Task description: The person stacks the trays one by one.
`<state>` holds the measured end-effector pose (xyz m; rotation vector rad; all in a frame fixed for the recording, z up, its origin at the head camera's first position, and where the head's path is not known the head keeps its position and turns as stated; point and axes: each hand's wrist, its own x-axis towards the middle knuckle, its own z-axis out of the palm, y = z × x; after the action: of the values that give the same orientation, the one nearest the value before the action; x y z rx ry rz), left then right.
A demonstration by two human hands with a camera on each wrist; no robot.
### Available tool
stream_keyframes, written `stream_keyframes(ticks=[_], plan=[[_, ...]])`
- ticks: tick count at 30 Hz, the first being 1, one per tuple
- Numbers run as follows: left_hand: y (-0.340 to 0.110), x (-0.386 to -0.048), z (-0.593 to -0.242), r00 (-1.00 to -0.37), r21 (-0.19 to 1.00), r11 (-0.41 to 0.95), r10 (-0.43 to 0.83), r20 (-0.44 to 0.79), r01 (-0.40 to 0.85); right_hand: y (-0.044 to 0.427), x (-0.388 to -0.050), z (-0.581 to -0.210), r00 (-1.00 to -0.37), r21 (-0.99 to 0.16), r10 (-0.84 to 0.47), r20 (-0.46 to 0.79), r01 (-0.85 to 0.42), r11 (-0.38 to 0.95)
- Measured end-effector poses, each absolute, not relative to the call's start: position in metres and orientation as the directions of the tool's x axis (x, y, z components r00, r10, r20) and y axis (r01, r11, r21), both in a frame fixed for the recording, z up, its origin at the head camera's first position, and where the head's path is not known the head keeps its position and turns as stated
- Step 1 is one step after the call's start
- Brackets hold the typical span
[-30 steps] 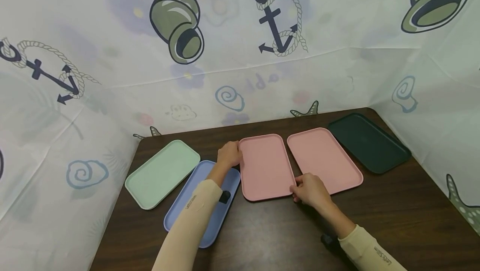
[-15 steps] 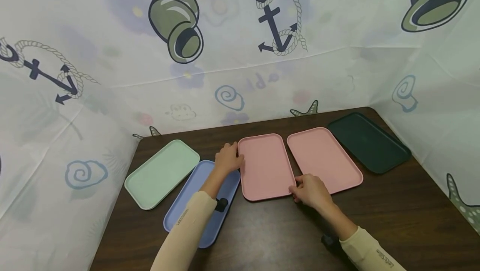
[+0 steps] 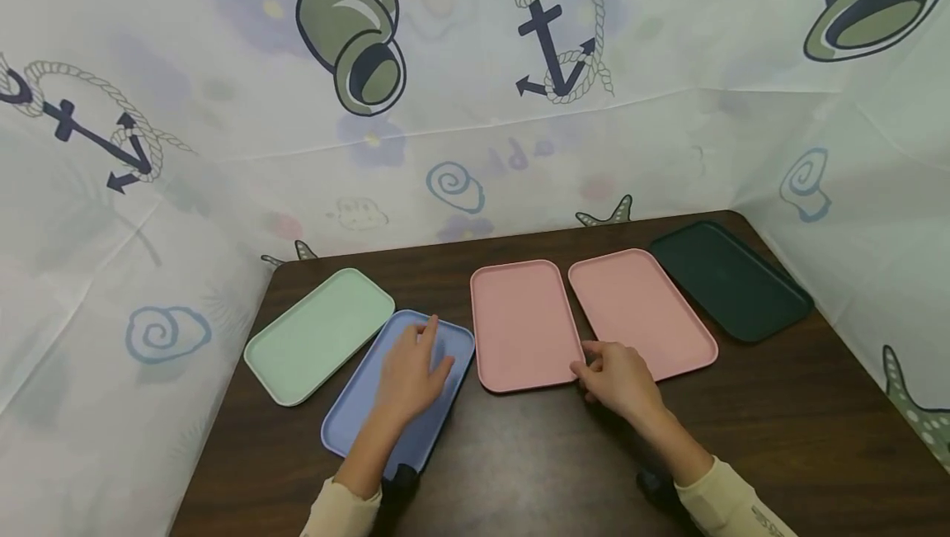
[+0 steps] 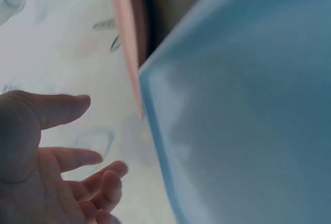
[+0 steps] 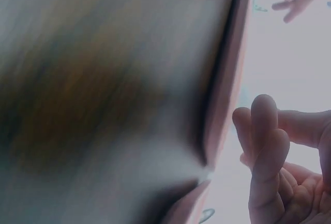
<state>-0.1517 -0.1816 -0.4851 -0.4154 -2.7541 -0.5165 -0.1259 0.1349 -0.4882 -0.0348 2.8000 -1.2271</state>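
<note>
My left hand is over the blue tray, its index finger extended and its thumb spread. Nothing lies between its fingers in the left wrist view. My right hand is at the near right corner of the left pink tray, fingers loosely curled. In the right wrist view its fingertips appear beside the pink rim, with nothing visible gripped; contact is hard to tell. The right pink tray lies just beyond that hand, angled.
A pale green tray lies at the left, close to the blue one. At the far right lies a dark green tray. All rest on a dark wooden table, with a patterned cloth behind and beside it.
My left hand has left the left edge of the left pink tray and drawn back leftward over the blue tray. The right hand stays at the pink tray's corner. The trays keep their layout.
</note>
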Motion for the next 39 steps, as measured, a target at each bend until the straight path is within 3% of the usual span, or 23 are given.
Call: stream_keyframes(ticks=[4, 10, 15, 18, 29, 35, 39], plan=[[-0.22, -0.122, -0.474, -0.949, 0.36, 0.901, 0.145, 0.279, 0.243, 0.119, -0.12, -0.483, -0.993, -0.757, -0.109, -0.051, -0.033, 0.653], [-0.275, -0.089, -0.466, -0.983, 0.353, 0.933, 0.0, 0.183, 0.066, 0.087, -0.12, -0.48, -0.964, -0.784, -0.261, -0.043, -0.129, 0.608], [-0.311, -0.066, -0.471, -0.99, 0.298, 0.945, -0.138, -0.017, -0.136, 0.065, -0.132, -0.474, -0.944, -0.779, -0.33, 0.011, -0.215, 0.589], [-0.325, -0.06, -0.477, -0.978, 0.283, 0.939, -0.17, -0.118, -0.197, 0.049, -0.138, -0.474, -0.933, -0.812, -0.359, -0.022, -0.193, 0.551], [-0.328, -0.064, -0.486, -0.981, 0.306, 0.936, -0.134, -0.14, -0.171, -0.009, -0.115, -0.495, -0.892, -0.835, -0.42, -0.166, -0.1, 0.541], [-0.323, -0.065, -0.492, -0.982, 0.341, 0.925, -0.13, -0.137, -0.17, -0.02, -0.11, -0.502, -0.884, -0.92, -0.397, -0.246, 0.084, 0.382], [-0.321, -0.063, -0.494, -0.981, 0.358, 0.916, -0.143, -0.134, -0.183, -0.023, -0.108, -0.505, -0.892, -0.94, -0.377, -0.248, 0.127, 0.317]])
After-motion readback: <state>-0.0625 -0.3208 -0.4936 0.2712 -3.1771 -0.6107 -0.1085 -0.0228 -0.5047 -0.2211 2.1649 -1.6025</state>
